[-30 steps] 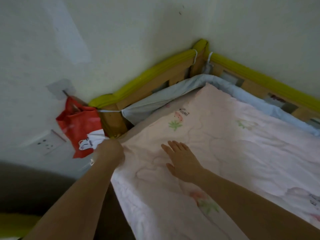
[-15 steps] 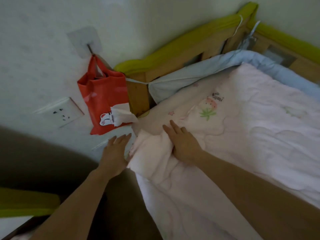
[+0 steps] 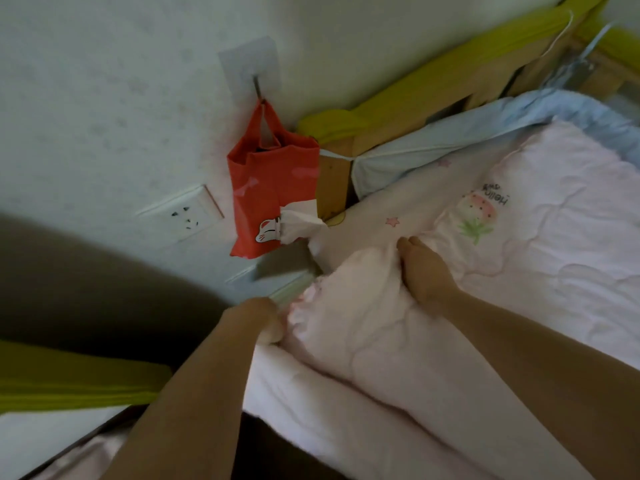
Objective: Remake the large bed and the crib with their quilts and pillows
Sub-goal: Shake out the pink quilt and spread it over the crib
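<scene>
The folded-back corner of the pink quilt [image 3: 467, 271] is being pinched in the closed grip of the left hand [image 3: 258, 322], while the right hand [image 3: 424, 271] is being pressed flat, fingers together, on the bunched fold beside it. The quilt is being spread along the crib [image 3: 415, 95], its long axis running toward the far right corner, its right side cut off. A red bag [image 3: 270, 188] is being hung just beside the crib post.

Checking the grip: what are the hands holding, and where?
The left hand grips the pink quilt at its bunched corner edge; the right hand presses on top.
</scene>
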Demonstrator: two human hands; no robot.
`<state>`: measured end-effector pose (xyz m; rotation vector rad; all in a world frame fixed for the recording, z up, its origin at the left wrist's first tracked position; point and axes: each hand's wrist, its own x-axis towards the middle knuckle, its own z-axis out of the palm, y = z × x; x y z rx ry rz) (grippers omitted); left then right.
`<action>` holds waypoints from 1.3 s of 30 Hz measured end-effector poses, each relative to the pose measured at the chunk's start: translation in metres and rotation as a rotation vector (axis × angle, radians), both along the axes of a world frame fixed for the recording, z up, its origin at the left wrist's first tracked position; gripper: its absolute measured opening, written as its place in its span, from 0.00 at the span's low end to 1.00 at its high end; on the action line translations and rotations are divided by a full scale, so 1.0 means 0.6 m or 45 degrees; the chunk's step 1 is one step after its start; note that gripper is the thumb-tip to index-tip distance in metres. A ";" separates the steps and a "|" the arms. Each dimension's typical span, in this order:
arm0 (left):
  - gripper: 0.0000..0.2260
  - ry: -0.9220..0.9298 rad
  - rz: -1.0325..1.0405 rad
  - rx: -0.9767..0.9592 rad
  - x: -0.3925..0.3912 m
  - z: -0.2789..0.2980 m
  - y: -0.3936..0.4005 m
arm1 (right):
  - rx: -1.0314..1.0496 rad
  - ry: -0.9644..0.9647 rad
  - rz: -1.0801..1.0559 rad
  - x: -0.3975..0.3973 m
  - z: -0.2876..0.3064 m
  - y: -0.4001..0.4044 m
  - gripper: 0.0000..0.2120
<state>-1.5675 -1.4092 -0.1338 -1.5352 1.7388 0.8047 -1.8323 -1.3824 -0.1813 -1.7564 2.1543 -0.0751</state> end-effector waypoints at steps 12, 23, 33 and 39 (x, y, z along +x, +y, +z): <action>0.22 0.551 -0.081 -0.431 -0.243 -0.029 -0.038 | -0.372 -0.351 -0.082 -0.059 0.024 0.001 0.21; 0.25 0.522 -0.291 -0.362 -0.631 -0.035 -0.113 | -0.208 -0.045 -0.701 -0.473 0.056 -0.032 0.21; 0.29 0.658 -0.198 -0.664 -0.820 -0.106 -0.178 | -0.177 -0.070 -0.804 -0.655 -0.023 -0.096 0.22; 0.15 0.939 -0.355 -0.907 -0.879 -0.119 -0.224 | -0.550 0.004 -0.845 -0.697 -0.048 -0.119 0.12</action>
